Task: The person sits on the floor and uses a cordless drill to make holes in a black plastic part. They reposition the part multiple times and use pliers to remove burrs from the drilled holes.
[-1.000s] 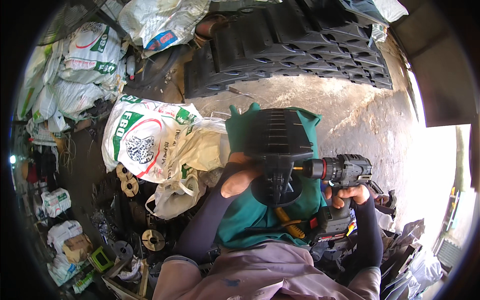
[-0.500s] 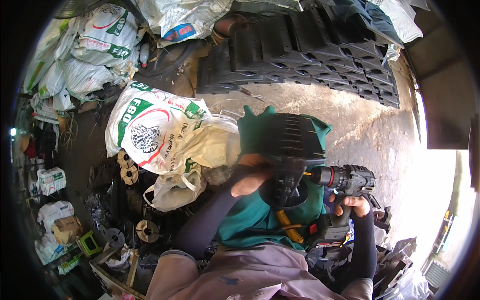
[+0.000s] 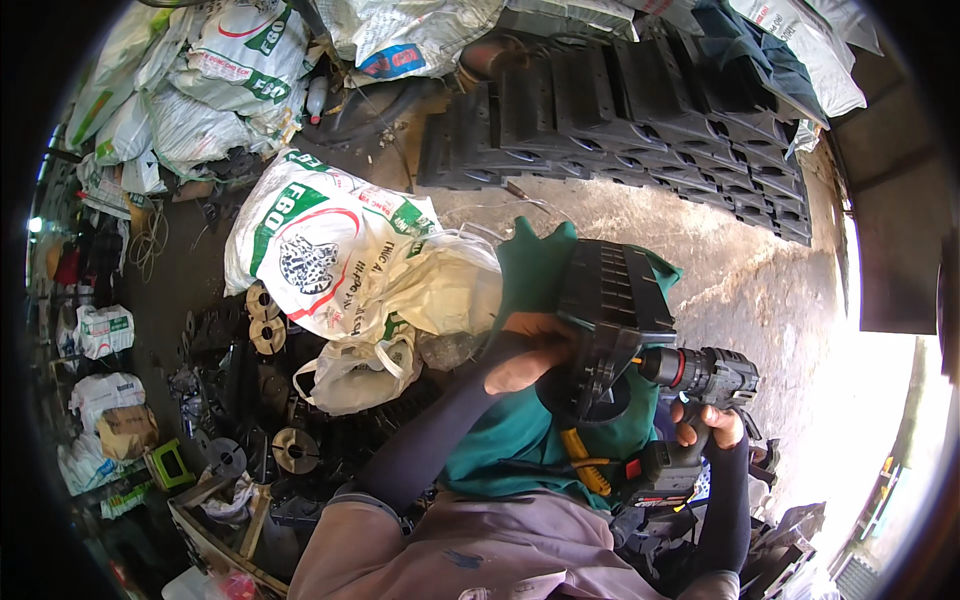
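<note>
My right hand [image 3: 712, 425] grips a black cordless drill [image 3: 700, 375] by its handle, with its bit pointing left. The bit's tip meets the right side of a black plastic housing [image 3: 615, 285] with a slotted top. My left hand [image 3: 530, 352] holds that housing from its left side, the fingertips partly hidden behind it. Under the housing, a green cloth [image 3: 500, 450] covers my lap, and a dark round opening shows below. A tool with yellow handles [image 3: 583, 462] lies on the cloth beside the drill's battery.
A white printed sack [image 3: 310, 250] and a clear plastic bag [image 3: 365, 375] stand on the left. Stacked black plastic parts [image 3: 620, 110] fill the far side. More sacks [image 3: 235, 65] are piled at the far left. Round spools [image 3: 295, 450] and dark parts lie at the near left.
The whole view has shifted slightly. My left hand still holds the housing, and the drill stays against its right side in my right hand.
</note>
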`<action>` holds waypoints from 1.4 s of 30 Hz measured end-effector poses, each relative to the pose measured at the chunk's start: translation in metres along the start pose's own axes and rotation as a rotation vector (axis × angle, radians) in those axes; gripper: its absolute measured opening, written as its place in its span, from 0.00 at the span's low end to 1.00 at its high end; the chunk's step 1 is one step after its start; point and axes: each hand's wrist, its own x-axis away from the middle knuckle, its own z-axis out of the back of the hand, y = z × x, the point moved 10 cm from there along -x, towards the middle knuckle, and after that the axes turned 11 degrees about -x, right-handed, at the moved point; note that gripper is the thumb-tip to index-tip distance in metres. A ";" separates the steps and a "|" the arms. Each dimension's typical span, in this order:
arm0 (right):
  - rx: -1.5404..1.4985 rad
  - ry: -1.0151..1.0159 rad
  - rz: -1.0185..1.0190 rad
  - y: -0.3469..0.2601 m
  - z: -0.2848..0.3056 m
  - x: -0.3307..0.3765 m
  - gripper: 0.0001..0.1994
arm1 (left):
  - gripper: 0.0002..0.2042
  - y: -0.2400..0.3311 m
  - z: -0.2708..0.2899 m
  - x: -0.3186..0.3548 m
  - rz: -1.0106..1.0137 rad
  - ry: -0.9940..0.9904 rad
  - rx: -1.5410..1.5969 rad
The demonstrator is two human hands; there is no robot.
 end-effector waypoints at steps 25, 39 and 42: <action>0.170 0.037 -0.082 -0.004 -0.007 -0.001 0.20 | 0.08 0.022 0.010 0.002 -0.151 0.060 -0.130; 0.221 0.074 -0.069 -0.013 -0.030 0.005 0.25 | 0.33 0.064 0.006 0.042 -0.019 0.134 -0.153; 0.358 0.092 -0.046 -0.023 -0.033 0.007 0.24 | 0.34 0.052 0.011 0.044 0.022 0.153 -0.233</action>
